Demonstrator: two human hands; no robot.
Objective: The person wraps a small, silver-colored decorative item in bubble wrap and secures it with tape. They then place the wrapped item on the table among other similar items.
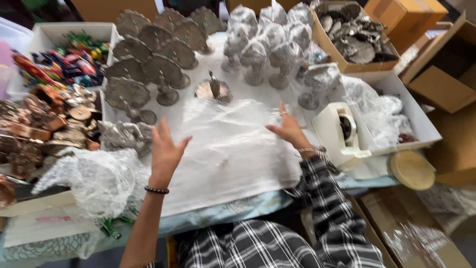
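Hands: 2 (166, 151) (287, 129); plastic sheet (228, 144): 1

The surface (233, 211) is covered in white, with a clear plastic sheet (233, 134) spread flat at its middle. Behind the sheet stands a small metal dish (213, 90), and beyond that rows of fan-shaped metal stands (148, 64) and plastic-wrapped stands (263, 44). Right of the sheet sits a white tape dispenser (339, 131).

Open plastic sheet (233, 144) ahead; metal stands (148, 69) and tape dispenser (339, 131) hem it.
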